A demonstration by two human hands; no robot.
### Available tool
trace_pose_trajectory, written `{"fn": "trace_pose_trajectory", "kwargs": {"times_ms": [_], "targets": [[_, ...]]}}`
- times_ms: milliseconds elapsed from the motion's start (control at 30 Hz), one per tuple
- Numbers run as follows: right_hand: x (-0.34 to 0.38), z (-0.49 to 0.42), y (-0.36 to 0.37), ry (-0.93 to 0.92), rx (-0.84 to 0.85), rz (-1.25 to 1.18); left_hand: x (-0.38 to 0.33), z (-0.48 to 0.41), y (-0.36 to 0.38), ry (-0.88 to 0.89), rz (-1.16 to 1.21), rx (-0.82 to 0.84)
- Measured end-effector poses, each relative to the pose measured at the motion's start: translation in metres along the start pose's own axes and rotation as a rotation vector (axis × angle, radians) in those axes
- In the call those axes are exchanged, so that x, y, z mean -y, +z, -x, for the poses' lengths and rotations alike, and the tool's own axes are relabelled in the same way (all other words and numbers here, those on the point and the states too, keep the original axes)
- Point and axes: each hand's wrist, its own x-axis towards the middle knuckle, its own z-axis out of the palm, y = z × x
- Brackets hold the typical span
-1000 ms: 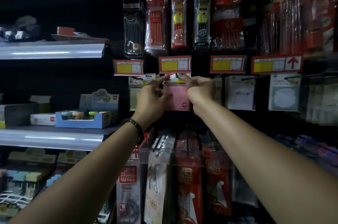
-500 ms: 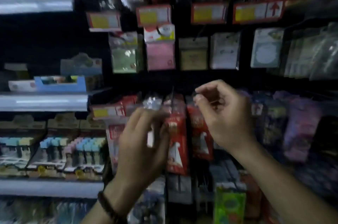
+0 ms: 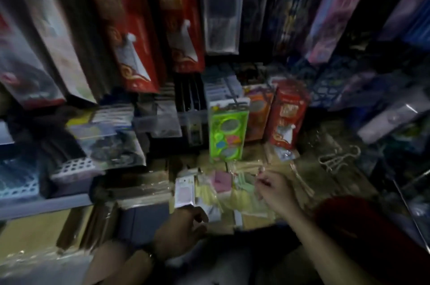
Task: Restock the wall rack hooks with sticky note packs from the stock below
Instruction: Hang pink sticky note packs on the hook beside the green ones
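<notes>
My left hand (image 3: pixel 183 230) and right hand (image 3: pixel 275 190) are apart, at seven and three o'clock of the heap of pastel cellophane-wrapped sticky note packs (image 3: pixel 222 182) on the dim brown surface (image 3: pixel 253 153). Blur hides whether either grips. At twelve o'clock stands a bright green blister card (image 3: pixel 228 131), with long red hanging packs (image 3: pixel 130 28) beyond.

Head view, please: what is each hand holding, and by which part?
Cannot be told: left hand and right hand sit among sticky note packs; blur hides any grip.

note packs (image 3: pixel 223 180) btwn L hand (image 3: pixel 182 230) & R hand (image 3: pixel 277 191) | blister card (image 3: pixel 228 131) behind
</notes>
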Motion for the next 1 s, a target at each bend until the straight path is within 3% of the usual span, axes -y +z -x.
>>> {"fn": "trace_pose_trajectory", "kwargs": {"times_ms": [67,133,300,367,467,700,833,933,1000], "targets": [[-0.091,-0.031,0.033,0.222,0.004,-0.034,0.011,-0.030,0.022,-0.057,-0.008,0.042],[-0.136,-0.047,0.058,0.432,-0.102,-0.126,0.022,-0.060,0.043,-0.080,-0.016,0.050],[-0.182,-0.099,0.092,0.865,-0.138,-0.516,0.037,-0.113,0.087,-0.130,-0.027,0.054],[-0.208,-0.126,0.103,0.974,-0.126,-0.581,0.040,-0.127,0.099,-0.126,-0.016,0.073],[-0.189,-0.137,0.106,1.098,-0.100,-0.658,0.038,-0.146,0.114,-0.151,0.029,0.052],[-0.182,-0.145,0.115,1.174,-0.101,-0.730,0.020,-0.171,0.141,-0.168,0.073,0.056],[-0.181,-0.137,0.127,1.173,-0.238,-0.897,0.014,-0.181,0.143,-0.187,0.082,0.036],[-0.172,-0.121,0.123,1.113,-0.354,-0.991,0.012,-0.191,0.134,-0.229,0.114,-0.061],[-0.155,-0.111,0.118,0.990,-0.373,-0.918,0.012,-0.198,0.126,-0.335,0.287,-0.129]]}}
